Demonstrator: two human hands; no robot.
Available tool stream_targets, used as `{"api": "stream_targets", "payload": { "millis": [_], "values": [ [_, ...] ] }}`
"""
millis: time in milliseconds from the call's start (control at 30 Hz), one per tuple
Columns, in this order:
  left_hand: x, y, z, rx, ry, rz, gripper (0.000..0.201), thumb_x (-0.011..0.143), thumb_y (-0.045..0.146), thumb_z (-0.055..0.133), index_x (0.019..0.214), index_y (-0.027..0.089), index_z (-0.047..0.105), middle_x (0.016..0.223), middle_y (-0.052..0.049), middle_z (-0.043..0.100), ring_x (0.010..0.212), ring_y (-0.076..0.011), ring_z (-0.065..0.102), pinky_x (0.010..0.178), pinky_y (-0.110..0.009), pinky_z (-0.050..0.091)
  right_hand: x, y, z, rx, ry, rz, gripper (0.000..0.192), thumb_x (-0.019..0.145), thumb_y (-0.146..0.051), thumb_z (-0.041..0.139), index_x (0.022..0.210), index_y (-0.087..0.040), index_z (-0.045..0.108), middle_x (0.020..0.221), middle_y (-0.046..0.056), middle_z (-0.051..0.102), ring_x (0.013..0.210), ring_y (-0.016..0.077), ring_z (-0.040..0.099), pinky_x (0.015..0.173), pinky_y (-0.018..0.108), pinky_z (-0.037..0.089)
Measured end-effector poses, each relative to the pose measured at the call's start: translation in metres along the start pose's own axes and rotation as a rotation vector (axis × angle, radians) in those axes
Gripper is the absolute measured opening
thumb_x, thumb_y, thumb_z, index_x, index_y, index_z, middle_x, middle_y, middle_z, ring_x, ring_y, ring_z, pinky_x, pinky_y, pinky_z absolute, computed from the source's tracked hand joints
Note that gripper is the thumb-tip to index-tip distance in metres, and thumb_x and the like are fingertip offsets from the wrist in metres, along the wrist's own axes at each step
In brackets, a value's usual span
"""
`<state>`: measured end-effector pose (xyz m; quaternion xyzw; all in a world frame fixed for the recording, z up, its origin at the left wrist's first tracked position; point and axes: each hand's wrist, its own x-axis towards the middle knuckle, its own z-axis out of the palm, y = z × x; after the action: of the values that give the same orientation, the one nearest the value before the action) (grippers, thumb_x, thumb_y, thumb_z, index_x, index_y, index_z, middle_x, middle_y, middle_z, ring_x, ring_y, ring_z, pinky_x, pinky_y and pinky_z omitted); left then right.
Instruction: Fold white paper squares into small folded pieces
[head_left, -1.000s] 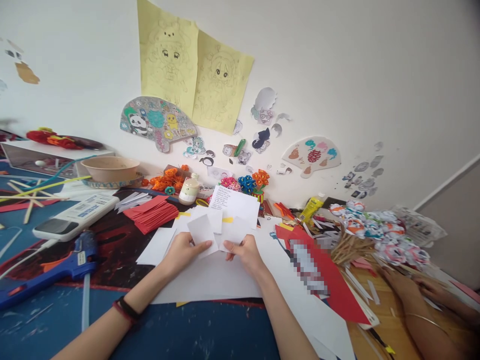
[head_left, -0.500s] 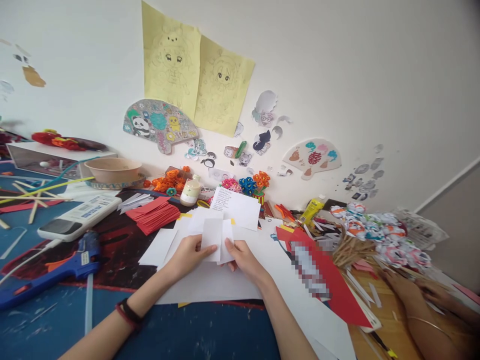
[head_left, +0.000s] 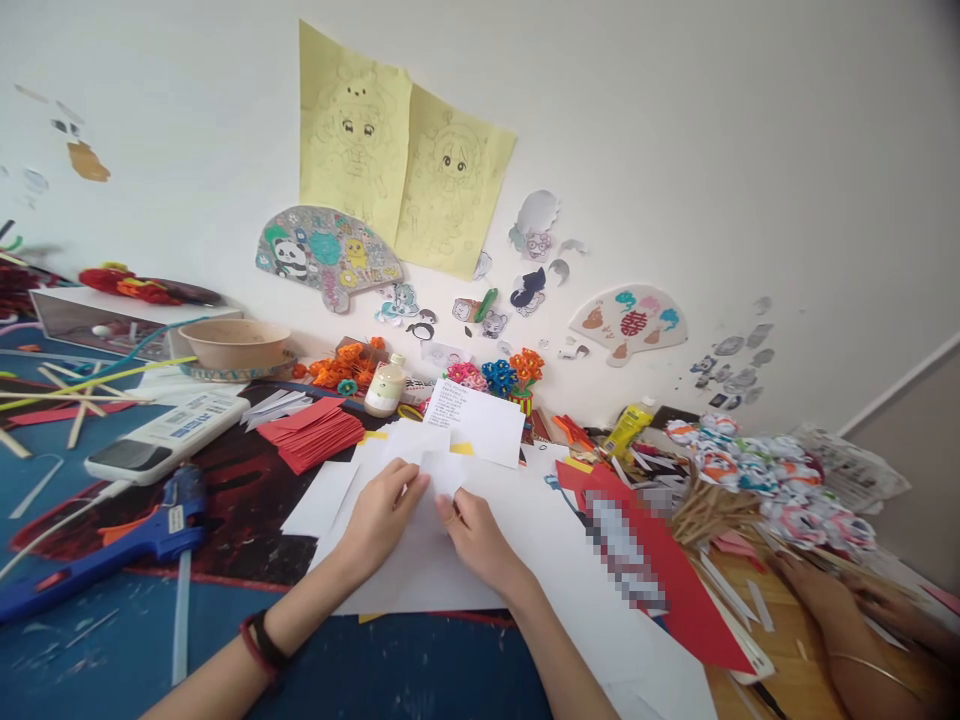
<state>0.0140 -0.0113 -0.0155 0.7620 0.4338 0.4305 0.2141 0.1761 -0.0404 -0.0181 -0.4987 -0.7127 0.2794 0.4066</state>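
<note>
Over a large white sheet (head_left: 416, 585), my left hand (head_left: 384, 512) is closed, its fingertips pinching the left edge of a small white paper (head_left: 444, 470). My right hand (head_left: 480, 532) grips the same paper's lower right side, thumb in front. Its outline blends into the white sheets behind, so I cannot tell if it is one layer or several. Just beyond it leans a white card with handwriting (head_left: 480, 422). More white paper pieces (head_left: 321, 498) lie left of my left hand, near a fanned stack of red paper slips (head_left: 313, 432).
At left lie a blue glue gun (head_left: 176, 530) and a white power strip (head_left: 165, 437). A bowl (head_left: 236, 345), a glue bottle (head_left: 385, 387) and craft flowers (head_left: 496, 374) stand along the wall. At right are red paper (head_left: 690, 590) and another person's hands (head_left: 821, 590).
The two white paper panels that stood upright between my hands now appear as one flatter, tilted piece. My left hand's fingers have come over its edge. The view has shifted slightly.
</note>
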Motion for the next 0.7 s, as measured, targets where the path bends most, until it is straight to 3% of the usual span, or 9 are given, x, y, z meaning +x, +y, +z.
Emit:
{"api": "stream_targets", "payload": {
  "millis": [100,200,400,567,700],
  "values": [
    [0.001,0.006,-0.009,-0.02,0.047,0.101,0.029,0.09,0.036,0.037,0.069,0.019,0.049,0.074,-0.001,0.048,0.07,-0.0146,0.047,0.065,-0.025,0.037,0.003,-0.003,-0.005,-0.076,0.137,-0.035,0.035,0.081,-0.045,0.054,0.06,-0.018,0.047,0.053,-0.005,0.038,0.051,0.0102,0.034,0.049,0.023,0.028],
    [0.002,0.009,-0.013,0.019,0.08,0.117,0.029,0.089,0.037,0.039,0.071,0.019,0.052,0.072,-0.001,0.047,0.07,-0.0152,0.046,0.065,-0.025,0.036,0.005,-0.004,-0.011,-0.008,0.175,-0.021,0.03,0.079,-0.045,0.056,0.066,-0.017,0.056,0.056,-0.003,0.048,0.05,0.0106,0.038,0.05,0.023,0.031],
    [0.003,0.0,-0.01,0.07,0.015,0.1,0.032,0.089,0.039,0.04,0.067,0.019,0.052,0.062,0.001,0.051,0.06,-0.014,0.044,0.06,-0.025,0.032,0.005,0.004,-0.01,0.017,0.108,0.022,0.028,0.078,-0.04,0.059,0.064,-0.016,0.064,0.061,0.003,0.066,0.054,0.0156,0.056,0.052,0.025,0.038],
    [0.006,-0.004,-0.012,0.191,-0.092,0.087,0.033,0.085,0.041,0.046,0.06,0.019,0.048,0.058,0.002,0.052,0.058,-0.0148,0.046,0.058,-0.025,0.029,0.005,0.009,-0.005,-0.034,0.053,0.015,0.022,0.077,-0.033,0.062,0.063,-0.016,0.066,0.059,0.003,0.068,0.054,0.0163,0.058,0.054,0.025,0.04],
    [0.007,-0.004,-0.017,0.19,-0.129,0.124,0.031,0.083,0.042,0.047,0.063,0.019,0.054,0.065,-0.001,0.056,0.065,-0.0167,0.049,0.061,-0.026,0.031,0.005,0.009,-0.005,-0.021,0.118,0.002,0.028,0.079,-0.036,0.059,0.061,-0.016,0.062,0.055,0.002,0.063,0.05,0.0148,0.056,0.051,0.024,0.039]
  ]
}}
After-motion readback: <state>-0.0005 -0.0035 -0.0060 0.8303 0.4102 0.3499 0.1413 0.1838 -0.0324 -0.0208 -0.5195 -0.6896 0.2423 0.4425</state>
